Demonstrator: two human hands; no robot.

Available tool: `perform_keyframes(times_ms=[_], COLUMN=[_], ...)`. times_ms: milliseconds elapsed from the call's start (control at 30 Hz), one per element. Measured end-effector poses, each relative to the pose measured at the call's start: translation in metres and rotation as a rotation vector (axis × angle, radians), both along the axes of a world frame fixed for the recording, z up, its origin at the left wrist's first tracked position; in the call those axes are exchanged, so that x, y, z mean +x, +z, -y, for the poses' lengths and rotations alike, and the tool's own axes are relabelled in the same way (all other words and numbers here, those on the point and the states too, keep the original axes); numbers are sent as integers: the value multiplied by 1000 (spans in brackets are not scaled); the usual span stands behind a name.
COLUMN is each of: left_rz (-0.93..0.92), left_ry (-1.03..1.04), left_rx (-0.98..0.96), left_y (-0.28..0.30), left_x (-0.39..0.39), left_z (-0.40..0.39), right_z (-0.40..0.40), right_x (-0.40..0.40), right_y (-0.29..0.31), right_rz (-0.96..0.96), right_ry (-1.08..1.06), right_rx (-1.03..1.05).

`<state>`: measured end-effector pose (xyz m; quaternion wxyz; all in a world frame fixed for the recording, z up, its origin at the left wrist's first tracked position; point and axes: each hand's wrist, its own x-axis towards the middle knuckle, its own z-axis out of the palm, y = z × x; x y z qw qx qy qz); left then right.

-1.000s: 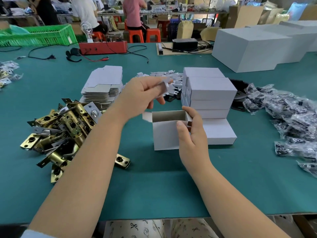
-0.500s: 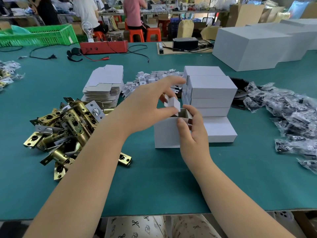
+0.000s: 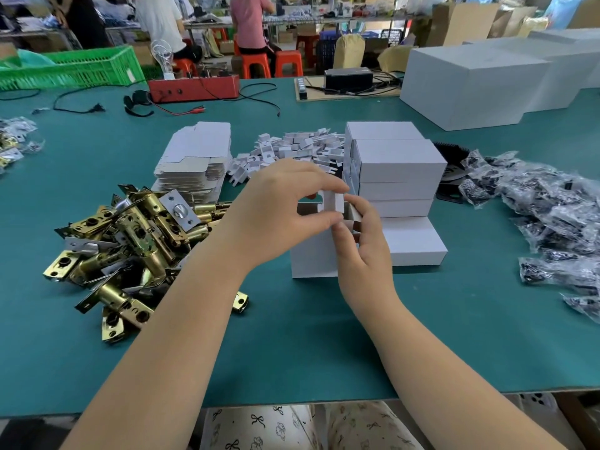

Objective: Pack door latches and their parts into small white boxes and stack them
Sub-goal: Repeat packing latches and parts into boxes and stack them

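An open small white box (image 3: 311,258) stands on the green table, its top open toward me. My left hand (image 3: 279,209) pinches a small white cardboard insert (image 3: 332,201) between thumb and forefinger, right over the box's open right end. My right hand (image 3: 360,241) grips the box's right end, fingers curled on its side flap. Closed white boxes (image 3: 399,170) are stacked just behind and to the right. A heap of brass door latches (image 3: 130,248) lies at the left.
A stack of flat unfolded box blanks (image 3: 194,160) and a pile of loose white inserts (image 3: 292,151) lie behind the hands. Several plastic bags of dark parts (image 3: 552,216) spread at the right. Large white cartons (image 3: 480,82), a red box (image 3: 194,87) and cables sit at the back.
My left hand carried the white insert from above the pile down to the open box's right end. My right hand stayed on the box.
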<state>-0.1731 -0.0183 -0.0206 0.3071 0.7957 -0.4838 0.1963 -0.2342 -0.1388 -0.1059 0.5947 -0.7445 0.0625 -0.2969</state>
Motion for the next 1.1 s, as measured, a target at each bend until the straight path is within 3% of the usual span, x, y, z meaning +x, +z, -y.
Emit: perform_keyframes(times_ms=[167, 300, 533, 700, 800, 900, 1100], left_rz=[34, -93, -213, -199, -215, -369, -566], left_ry=[0, 2, -7, 60, 57, 42, 13], left_rx=[-37, -42, 134, 255, 55, -243, -325], left_y=[-5, 0, -7, -24, -34, -48, -64], left_x=[-2, 0, 7, 12, 12, 11, 9], left_z=[0, -1, 4, 4, 2, -4, 2], right_z=[0, 1, 3, 2, 2, 1, 37], right_x=[1, -1, -4, -1, -1, -3, -5], right_y=[1, 0, 1, -2, -3, -2, 25], right_rz=[-5, -1, -46, -48, -52, 17, 457], right_ry=[8, 7, 47, 30, 17, -40, -451], right_rx=[17, 21, 23, -18, -15, 23, 259])
